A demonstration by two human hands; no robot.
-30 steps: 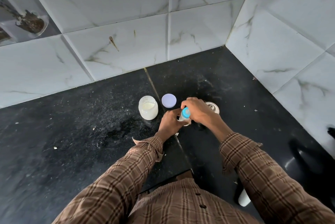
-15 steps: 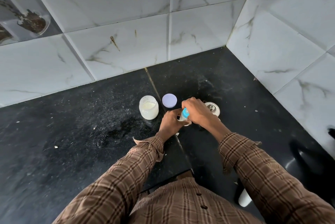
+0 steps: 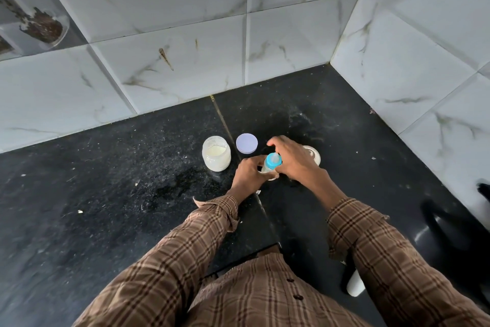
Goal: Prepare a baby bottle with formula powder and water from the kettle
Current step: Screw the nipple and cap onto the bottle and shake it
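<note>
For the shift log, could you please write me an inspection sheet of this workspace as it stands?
Surface: black stone counter, dusty, with pale specks and a smudged patch.
Job's things: baby bottle with blue collar, upright; open formula jar holding pale powder; its lilac lid lying beside it.
Clutter: round metal object behind the right hand, partly hidden.
Hands: left hand grips the bottle's body; right hand over the collar, fingers spread.
Cables: nothing seen.
Surroundings: marbled white wall tiles; dark object at right, unclear.
</note>
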